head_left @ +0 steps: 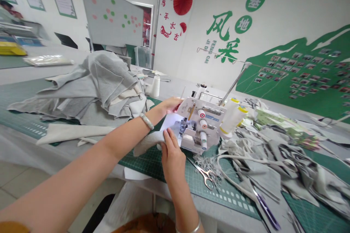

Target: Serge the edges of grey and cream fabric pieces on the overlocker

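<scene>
A white overlock sewing machine (pixel 203 116) stands on the green cutting mat, its light shining on the needle area. My left hand (pixel 172 105) reaches to the machine's upper left side; its fingertips are mostly hidden there, so I cannot see whether they grip anything. My right hand (pixel 173 154) is closed on a folded light grey fabric piece (pixel 150 141), fingers together on top, just left of the presser foot. The fabric's near end hangs loose to the left.
A heap of grey fabric pieces (pixel 95 80) lies on the left. Small scissors (pixel 205 175) and thread scraps (pixel 209 162) sit before the machine. Purple-handled scissors (pixel 266 209) and more grey fabric (pixel 295 167) are at right. Thread cones (pixel 231 116) stand behind the machine.
</scene>
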A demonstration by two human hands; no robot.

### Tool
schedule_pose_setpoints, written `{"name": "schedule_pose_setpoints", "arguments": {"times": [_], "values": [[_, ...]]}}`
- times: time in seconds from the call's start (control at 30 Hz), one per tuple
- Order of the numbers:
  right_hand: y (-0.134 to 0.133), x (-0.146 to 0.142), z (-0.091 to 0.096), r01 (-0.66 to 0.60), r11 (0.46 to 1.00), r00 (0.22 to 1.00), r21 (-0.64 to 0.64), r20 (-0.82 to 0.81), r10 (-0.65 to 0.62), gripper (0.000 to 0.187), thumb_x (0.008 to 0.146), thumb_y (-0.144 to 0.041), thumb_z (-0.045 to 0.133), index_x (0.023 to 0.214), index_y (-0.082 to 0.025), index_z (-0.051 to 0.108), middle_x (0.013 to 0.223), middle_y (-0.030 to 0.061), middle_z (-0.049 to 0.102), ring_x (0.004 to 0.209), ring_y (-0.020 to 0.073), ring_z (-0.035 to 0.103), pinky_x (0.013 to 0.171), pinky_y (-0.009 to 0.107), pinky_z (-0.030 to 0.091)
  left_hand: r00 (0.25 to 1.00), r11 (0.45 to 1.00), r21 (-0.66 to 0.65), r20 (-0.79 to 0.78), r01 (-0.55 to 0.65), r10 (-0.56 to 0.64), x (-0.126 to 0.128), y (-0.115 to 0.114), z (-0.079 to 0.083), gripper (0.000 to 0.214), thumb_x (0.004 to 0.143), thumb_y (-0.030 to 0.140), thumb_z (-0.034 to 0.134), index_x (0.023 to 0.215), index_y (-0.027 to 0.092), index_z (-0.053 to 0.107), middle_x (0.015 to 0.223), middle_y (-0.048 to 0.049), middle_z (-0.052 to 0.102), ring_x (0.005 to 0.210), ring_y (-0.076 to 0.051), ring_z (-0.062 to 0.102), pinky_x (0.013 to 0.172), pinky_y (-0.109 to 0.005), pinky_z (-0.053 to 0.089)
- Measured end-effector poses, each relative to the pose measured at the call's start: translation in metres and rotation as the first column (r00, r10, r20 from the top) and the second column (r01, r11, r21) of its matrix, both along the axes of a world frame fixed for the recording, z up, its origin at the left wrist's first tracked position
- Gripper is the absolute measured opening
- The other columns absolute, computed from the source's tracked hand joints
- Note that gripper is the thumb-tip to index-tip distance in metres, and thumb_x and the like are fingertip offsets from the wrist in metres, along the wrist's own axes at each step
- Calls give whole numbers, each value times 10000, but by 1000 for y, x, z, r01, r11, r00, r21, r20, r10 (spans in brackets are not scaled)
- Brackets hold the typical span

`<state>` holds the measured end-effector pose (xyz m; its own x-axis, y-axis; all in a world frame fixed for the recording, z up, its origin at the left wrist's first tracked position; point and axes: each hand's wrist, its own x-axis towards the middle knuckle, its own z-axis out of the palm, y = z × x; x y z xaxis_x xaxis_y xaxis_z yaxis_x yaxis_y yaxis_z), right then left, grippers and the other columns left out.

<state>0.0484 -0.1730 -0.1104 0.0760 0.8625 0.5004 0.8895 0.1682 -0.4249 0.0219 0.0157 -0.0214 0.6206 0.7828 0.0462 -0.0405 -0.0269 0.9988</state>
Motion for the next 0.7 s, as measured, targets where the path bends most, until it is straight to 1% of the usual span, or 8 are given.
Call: {"name": "schedule_pose_setpoints", "arguments": {"times": [0.17, 0.23, 0.3, 0.33, 0.5, 0.6, 0.67, 0.7], "values": [[0, 1, 0, -39, 999, 997, 16, -65, 40, 419, 929, -155, 426, 1338, -191, 508, 1421, 81, 472, 1170, 218, 584, 876, 312, 549, 969, 977, 206, -223, -55, 102, -54, -48, -19, 195, 793, 249, 566, 649, 121, 598, 579, -2, 537, 575, -114, 488, 569, -217, 383], [1, -1, 1, -61, 998, 992, 23, -113, 63, 422, 936, -155, 403, 1348, -182, 494, 1417, 95, 477, 1181, 217, 575, 878, 301, 544, 906, 821, 570, -364, 35, 215, -72, -72, -27, 186, 810, 291, 567, 841, 134, 661, 791, -39, 601, 757, -159, 548, 729, -265, 438], [1, -3, 1, -111, 993, 978, 32, -175, 115, 433, 941, -141, 370, 1358, -186, 478, 1409, 98, 487, 1181, 202, 574, 878, 281, 539, 853, 659, 743, -413, 114, 318, -82, -93, -31, 248, 849, 315, 540, 984, 145, 661, 925, -67, 595, 892, -192, 546, 849, -315, 436], [1, -4, 2, -144, 989, 967, 45, -204, 150, 437, 938, -128, 359, 1355, -187, 480, 1401, 98, 496, 1185, 196, 570, 889, 278, 532, 836, 617, 776, -421, 132, 351, -85, -101, -33, 274, 872, 328, 518, 1024, 147, 656, 957, -75, 584, 931, -201, 541, 879, -329, 433], [-17, 8, -2, -237, 957, 921, 169, -274, 277, 423, 920, -103, 358, 1298, -177, 535, 1402, 100, 492, 1294, 185, 458, 1015, 325, 451, 754, 607, 792, -435, 60, 492, -84, -123, -44, 380, 950, 412, 375, 1122, 198, 639, 1087, -74, 508, 914, -178, 585, 847, -307, 471], [-40, 37, -14, -84, 967, 928, 241, -335, 164, 333, 929, -176, 398, 1194, -181, 600, 1268, 107, 603, 1171, 199, 565, 940, 352, 499, 690, 575, 818, -431, 25, 582, -81, -130, -51, 401, 905, 485, 455, 1174, 232, 610, 1114, -62, 478, 871, -169, 604, 794, -285, 490], [-59, 67, -25, 163, 963, 917, 216, -394, -67, 244, 914, -248, 448, 1013, -171, 657, 1074, 107, 682, 990, 210, 641, 850, 352, 522, 676, 564, 826, -428, 23, 600, -79, -132, -52, 409, 873, 499, 510, 1172, 239, 614, 1103, -50, 484, 872, -168, 606, 787, -272, 492], [-68, 83, -31, 259, 956, 903, 135, -386, -190, 237, 904, -276, 462, 980, -165, 658, 1017, 107, 692, 922, 212, 650, 795, 341, 525, 680, 565, 825, -428, 24, 596, -79, -132, -52, 398, 870, 491, 519, 1161, 240, 623, 1095, -44, 493, 873, -166, 607, 789, -267, 491]]}}
